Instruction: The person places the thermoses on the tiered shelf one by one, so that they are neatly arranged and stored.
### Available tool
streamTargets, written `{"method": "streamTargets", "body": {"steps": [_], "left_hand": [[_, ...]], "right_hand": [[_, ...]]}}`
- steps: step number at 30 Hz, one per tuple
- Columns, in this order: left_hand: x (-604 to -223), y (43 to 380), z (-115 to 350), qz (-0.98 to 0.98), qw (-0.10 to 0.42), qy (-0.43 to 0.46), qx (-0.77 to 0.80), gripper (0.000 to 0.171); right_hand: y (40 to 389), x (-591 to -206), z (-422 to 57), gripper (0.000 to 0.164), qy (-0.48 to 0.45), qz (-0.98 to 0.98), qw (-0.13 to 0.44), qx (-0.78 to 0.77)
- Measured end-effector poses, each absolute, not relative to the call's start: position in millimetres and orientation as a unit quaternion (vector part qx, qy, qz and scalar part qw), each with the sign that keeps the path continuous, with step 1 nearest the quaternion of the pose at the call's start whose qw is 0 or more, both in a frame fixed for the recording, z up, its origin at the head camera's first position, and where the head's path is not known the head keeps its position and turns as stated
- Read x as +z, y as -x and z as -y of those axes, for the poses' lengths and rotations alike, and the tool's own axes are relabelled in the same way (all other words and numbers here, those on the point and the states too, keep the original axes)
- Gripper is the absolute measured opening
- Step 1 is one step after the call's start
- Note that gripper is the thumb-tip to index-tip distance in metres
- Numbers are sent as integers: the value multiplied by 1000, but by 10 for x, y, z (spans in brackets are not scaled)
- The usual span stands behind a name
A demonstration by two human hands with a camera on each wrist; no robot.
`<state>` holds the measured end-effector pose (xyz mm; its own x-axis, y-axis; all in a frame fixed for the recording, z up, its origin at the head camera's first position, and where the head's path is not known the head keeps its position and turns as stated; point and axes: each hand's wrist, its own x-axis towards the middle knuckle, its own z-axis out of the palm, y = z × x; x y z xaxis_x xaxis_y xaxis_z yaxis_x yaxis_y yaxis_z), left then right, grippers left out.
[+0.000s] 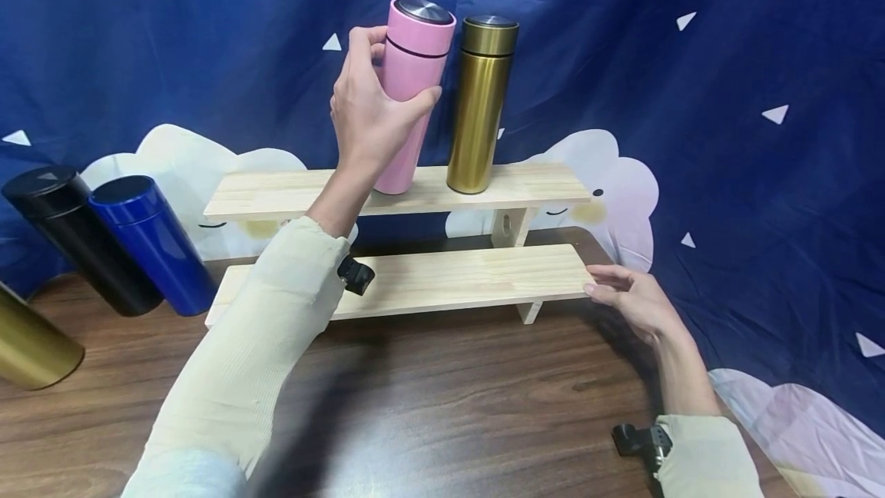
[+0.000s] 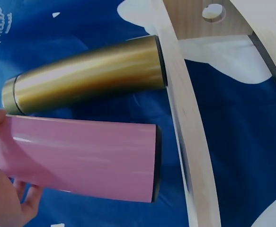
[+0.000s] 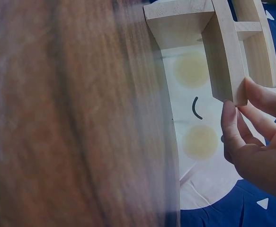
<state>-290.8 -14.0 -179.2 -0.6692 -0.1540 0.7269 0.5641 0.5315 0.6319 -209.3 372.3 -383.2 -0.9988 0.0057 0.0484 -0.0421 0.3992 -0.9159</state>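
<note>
My left hand [image 1: 369,102] grips a pink thermos bottle [image 1: 413,71] around its upper half, thumb across the front. The bottle leans slightly over the upper board [image 1: 546,183] of a two-tier wooden stand. In the left wrist view a narrow gap shows between the base of the pink thermos [image 2: 95,158] and the board. Beside it on the right, a gold thermos bottle [image 1: 482,106] stands upright on the same board. My right hand [image 1: 639,302] pinches the right end of the stand's lower board [image 1: 456,275] between thumb and fingers, as the right wrist view also shows.
On the brown wooden table [image 1: 456,398], a black thermos [image 1: 83,244], a blue thermos [image 1: 155,244] and another gold thermos [image 1: 31,344] stand to the left of the stand. A dark blue cloth [image 1: 747,198] with white triangles and clouds hangs behind.
</note>
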Motion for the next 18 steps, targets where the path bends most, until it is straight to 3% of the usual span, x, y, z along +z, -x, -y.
{"method": "streamTargets", "body": {"steps": [18], "left_hand": [[-1764, 3099, 98, 804, 345, 69, -479, 77]], "right_hand": [[2093, -3810, -3666, 53, -17, 836, 20, 548]]}}
